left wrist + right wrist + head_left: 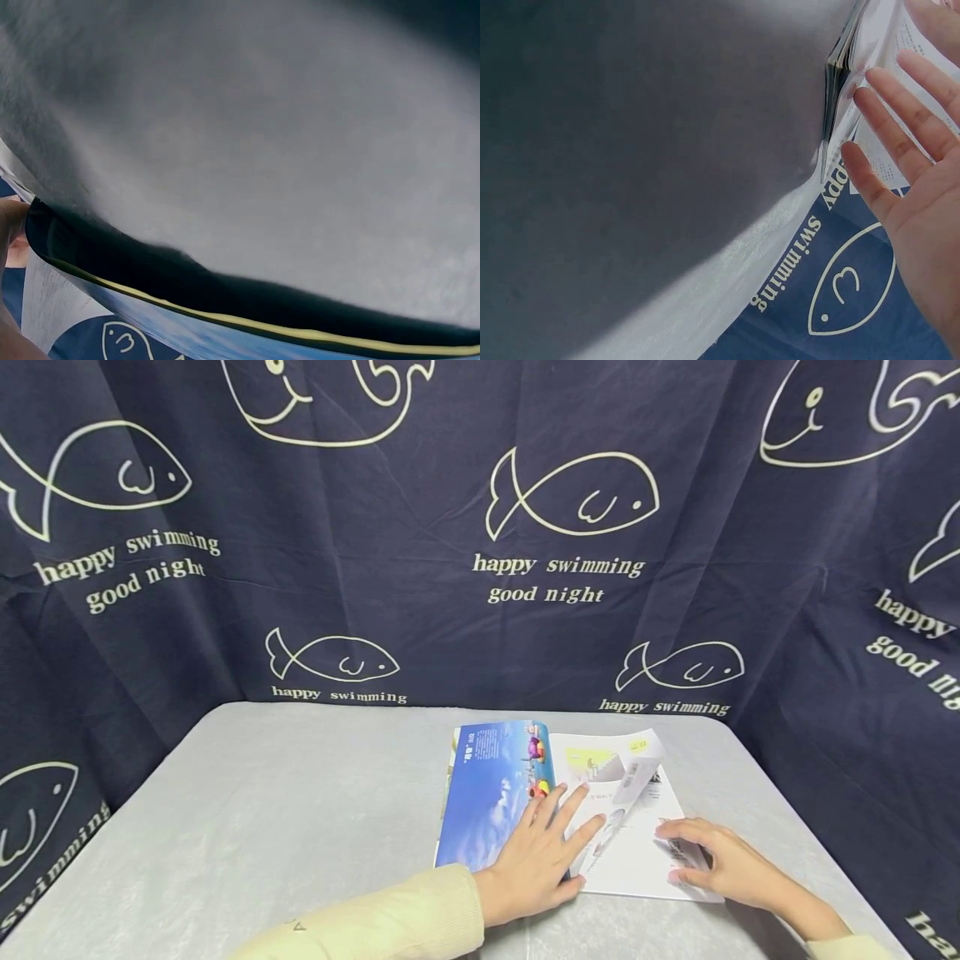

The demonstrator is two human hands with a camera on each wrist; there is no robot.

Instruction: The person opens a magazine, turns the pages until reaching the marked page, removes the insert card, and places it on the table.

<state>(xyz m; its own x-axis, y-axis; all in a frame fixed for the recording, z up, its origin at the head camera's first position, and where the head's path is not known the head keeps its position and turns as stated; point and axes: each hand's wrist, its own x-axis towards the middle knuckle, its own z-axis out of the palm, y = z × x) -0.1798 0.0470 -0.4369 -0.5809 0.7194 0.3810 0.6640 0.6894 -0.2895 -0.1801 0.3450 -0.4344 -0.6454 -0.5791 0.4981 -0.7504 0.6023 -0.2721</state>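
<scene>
An open magazine (480, 810) lies on the table. Its left page is blue sky with clouds and small colourful figures by the fold; its right side has white pages with print and a yellow picture. One white page (633, 781) stands curled up partway over the right side. With fingers spread, my left hand (528, 860) rests across the fold, fingertips on the white pages. My right hand (723, 860) is at the magazine's right edge, thumb and fingers apart. In the right wrist view, that hand (922, 157) shows extended fingers beside the page edges, pinching nothing.
A pale grey cloth covers the table (300, 810). Behind and at both sides hangs a dark blue curtain (420, 568) with white fish drawings and lettering. The left wrist view is mostly grey cloth (247, 150), with the magazine's edge (247, 322) below.
</scene>
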